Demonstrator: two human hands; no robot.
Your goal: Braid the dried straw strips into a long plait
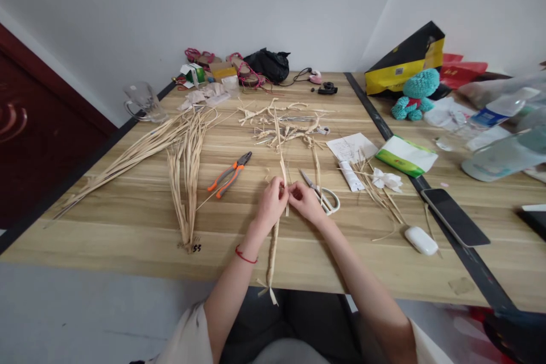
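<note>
My left hand and my right hand meet at the middle of the table, fingers pinched around a strip of pale straw. A wrapped straw cord runs from under my left hand toward me, its frayed tip hanging at the front edge. Beyond my fingers, loose strands extend away across the wood. White-handled scissors lie partly behind my right hand. To the left of my hands rest pliers with orange and grey grips. Just what each fingertip holds is too small to make out fully.
Long straw bundles spread on the left near a glass mug. Twisted straw pieces lie beyond my hands. On the right are a phone, a white case, a tissue pack, a teal crocheted doll and bottles.
</note>
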